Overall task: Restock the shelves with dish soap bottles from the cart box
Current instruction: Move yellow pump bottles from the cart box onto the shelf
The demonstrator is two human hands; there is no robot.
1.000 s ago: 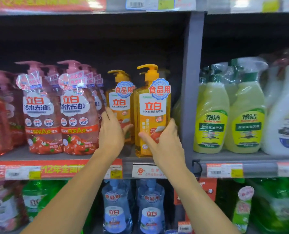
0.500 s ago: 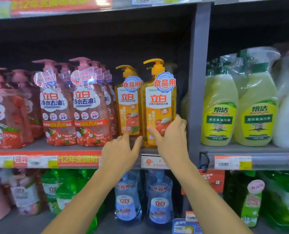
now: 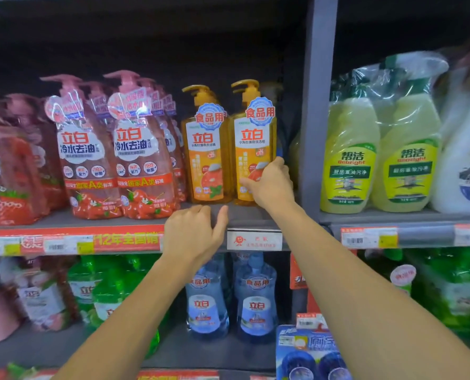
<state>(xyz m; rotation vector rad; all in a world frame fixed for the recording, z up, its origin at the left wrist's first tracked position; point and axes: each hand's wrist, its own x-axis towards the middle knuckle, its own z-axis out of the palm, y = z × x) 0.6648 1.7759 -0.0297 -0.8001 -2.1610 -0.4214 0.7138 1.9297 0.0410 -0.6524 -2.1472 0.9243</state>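
The orange dish soap bottle (image 3: 251, 149) is standing upright on the shelf (image 3: 244, 215), its long axis vertical and its pump pointing left, just left of the grey upright post (image 3: 317, 105) and touching a matching second orange bottle (image 3: 206, 152) on its far side from the post. The right hand (image 3: 269, 185) is wrapping the bottle's lower body, thumb across the front label and fingers going round the post-side edge, so it is clamped on the bottle; how firmly is hard to tell, since the fingertips are hidden. The left hand (image 3: 194, 231) is hanging empty at the shelf lip, further from the post and below the second bottle, fingers loosely together and thumb spread. The right hand is clearly the nearer one, and any final squaring probably falls to it.
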